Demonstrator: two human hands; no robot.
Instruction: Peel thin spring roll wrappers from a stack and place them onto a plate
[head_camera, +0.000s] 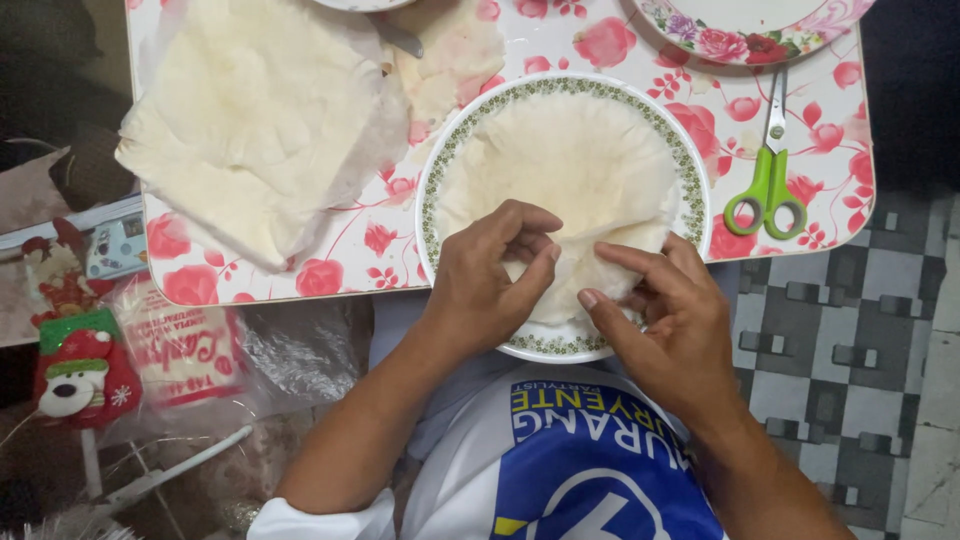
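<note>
While pinched, wrapper (570, 170) fold left-right.

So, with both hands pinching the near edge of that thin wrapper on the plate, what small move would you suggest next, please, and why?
Probably peel slowly upward and away: the left hand and right hand both pinch the near edge of the thin white wrapper, which lies wrinkled across the green-rimmed plate and looks fragile enough to tear.

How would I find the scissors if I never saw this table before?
Start at the table covered in pink roses, then find the white plate with the green-patterned rim in the middle. Just to the right of it lie the scissors, handles nearest the person. Their bright green loops are the only green handles on the table.
</note>
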